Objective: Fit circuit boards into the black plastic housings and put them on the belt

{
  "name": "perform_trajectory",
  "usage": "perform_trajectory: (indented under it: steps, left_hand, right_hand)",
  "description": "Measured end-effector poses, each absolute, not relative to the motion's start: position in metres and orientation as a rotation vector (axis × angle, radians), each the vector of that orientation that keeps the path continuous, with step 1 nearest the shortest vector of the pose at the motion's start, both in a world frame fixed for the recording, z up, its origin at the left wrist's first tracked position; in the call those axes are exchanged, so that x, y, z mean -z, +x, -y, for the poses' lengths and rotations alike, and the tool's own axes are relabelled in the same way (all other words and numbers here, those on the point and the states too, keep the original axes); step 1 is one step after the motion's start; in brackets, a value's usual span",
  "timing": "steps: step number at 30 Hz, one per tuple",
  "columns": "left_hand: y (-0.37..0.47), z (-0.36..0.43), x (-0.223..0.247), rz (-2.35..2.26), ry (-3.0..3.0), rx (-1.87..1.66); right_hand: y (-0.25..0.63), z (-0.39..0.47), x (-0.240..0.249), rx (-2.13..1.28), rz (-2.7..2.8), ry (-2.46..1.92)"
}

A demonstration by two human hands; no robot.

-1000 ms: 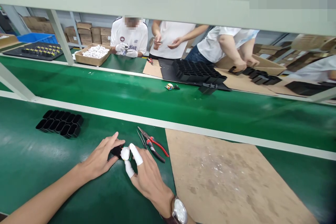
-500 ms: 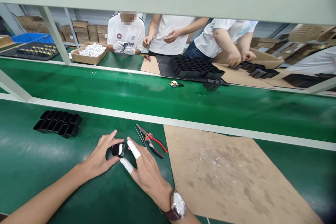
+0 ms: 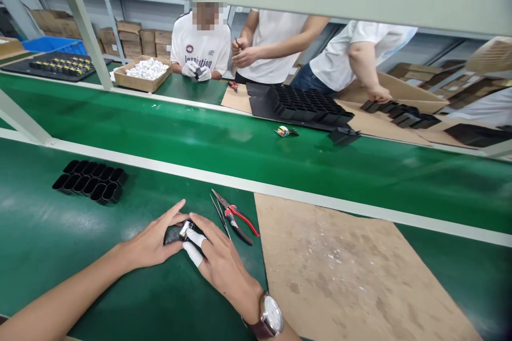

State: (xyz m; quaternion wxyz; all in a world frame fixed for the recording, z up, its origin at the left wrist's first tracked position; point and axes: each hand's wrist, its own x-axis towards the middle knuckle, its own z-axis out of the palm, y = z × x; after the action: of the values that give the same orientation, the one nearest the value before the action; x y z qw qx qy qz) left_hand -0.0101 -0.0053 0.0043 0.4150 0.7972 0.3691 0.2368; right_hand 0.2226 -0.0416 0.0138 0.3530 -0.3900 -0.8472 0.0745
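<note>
Black case gripped between half-curled hands

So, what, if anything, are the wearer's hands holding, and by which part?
The left hand holds a black case by its sides; the right hand is at the end showing white.
</note>
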Motion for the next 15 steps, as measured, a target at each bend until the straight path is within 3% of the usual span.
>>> perform_trajectory:
  steps: [15]
  left_hand:
    - [-0.0105,0.0038,-0.0099,-0.768,2.354,-0.897]
  right_hand:
    - [0.2279,0.0373,-0.0136,-0.294,2.240,-1.012]
